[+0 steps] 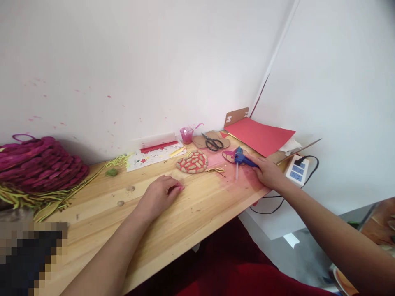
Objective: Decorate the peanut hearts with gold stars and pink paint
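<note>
- glue gun (pixel 239 156), blue, one, a pale stick jutting from its rear; we find it toward the right end of the wooden tabletop (pixel 179 226), by a pink-marked oval piece (pixel 227 155).
- right hand (pixel 268 170), one, closed round the glue gun's handle.
- left hand (pixel 160 195), one, at the middle of the tabletop, fingers curled, thumb close to them; we cannot tell whether anything is pinched there.
- peanut-covered piece (pixel 193 162), red ground, lying beyond the left hand; a tuft of strands (pixel 216 169) at its right end.
- scissors (pixel 218 144), black-handled, laid on brown cardboard (pixel 199 142).
- pink cup (pixel 186 135), upright by the white wall (pixel 129 61).
- white sheet (pixel 133 163), bearing stars and small bits.
- red sheet (pixel 262 133), at the far right corner.
- power strip (pixel 296 170), white, past the right edge, black plug (pixel 298 160) seated.
- woven bundle (pixel 40 168), magenta, far left; we note yellow-green yarn (pixel 55 200) below it.
</note>
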The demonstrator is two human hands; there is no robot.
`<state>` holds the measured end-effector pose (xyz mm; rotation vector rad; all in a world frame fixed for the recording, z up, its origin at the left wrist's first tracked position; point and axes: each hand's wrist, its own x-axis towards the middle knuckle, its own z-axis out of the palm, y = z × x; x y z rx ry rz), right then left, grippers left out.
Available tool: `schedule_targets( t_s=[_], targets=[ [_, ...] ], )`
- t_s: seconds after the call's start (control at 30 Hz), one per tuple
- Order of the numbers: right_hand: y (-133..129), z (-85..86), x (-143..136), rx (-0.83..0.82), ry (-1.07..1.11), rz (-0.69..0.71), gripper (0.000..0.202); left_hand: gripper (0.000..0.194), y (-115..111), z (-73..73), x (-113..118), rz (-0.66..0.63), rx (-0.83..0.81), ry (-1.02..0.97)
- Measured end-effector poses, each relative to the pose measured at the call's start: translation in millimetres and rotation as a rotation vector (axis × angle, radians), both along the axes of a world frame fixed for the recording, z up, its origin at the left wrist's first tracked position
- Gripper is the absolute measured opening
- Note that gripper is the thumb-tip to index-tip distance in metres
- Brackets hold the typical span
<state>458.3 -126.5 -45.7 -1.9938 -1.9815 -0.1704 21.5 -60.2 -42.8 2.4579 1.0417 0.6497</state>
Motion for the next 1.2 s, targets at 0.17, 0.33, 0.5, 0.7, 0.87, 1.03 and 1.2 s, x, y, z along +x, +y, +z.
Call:
schedule_targets(
  t_s=[0.17, 0.33, 0.5, 0.7, 0.87, 1.03, 1.2],
  targets=[
    [-7.8, -0.8, 6.7, 0.043, -0.003, -0.014, 0.057, 0.021, -0.1, 0.9, 0.0, 0.002, -0.001, 0.002],
    [-14.0, 1.9, 6.4, 0.045, 0.010, -0.015, 0.055, 0.022, 1.0, -1.0, -0.2, -0.006, -0.001, 0.005],
    [-19.1, 8.0, 5.9, 0.011, 0.024, -0.012, 0.052, 0.022, -0.2, -0.3, -0.1, 0.005, -0.005, 0.001],
    [-24.7, 9.0, 11.1, 0.026, 0.017, -0.020, 0.056, 0.021, -2.1, 3.1, 1.1, 0.007, -0.009, 0.005],
    [-22.7, 7.8, 14.4, 0.022, -0.049, -0.036, 0.058, 0.020, -2.8, 4.5, 2.3, 0.006, -0.010, 0.006],
    [-17.1, 22.5, 0.7, 0.063, -0.125, -0.040, 0.052, 0.020, -2.6, 3.6, 2.1, 0.012, -0.013, -0.002],
    [5.8, 40.3, -38.9, 0.077, -0.189, 0.081, 0.038, 0.021, -2.0, 3.2, 1.7, 0.001, -0.010, 0.008]
  ],
)
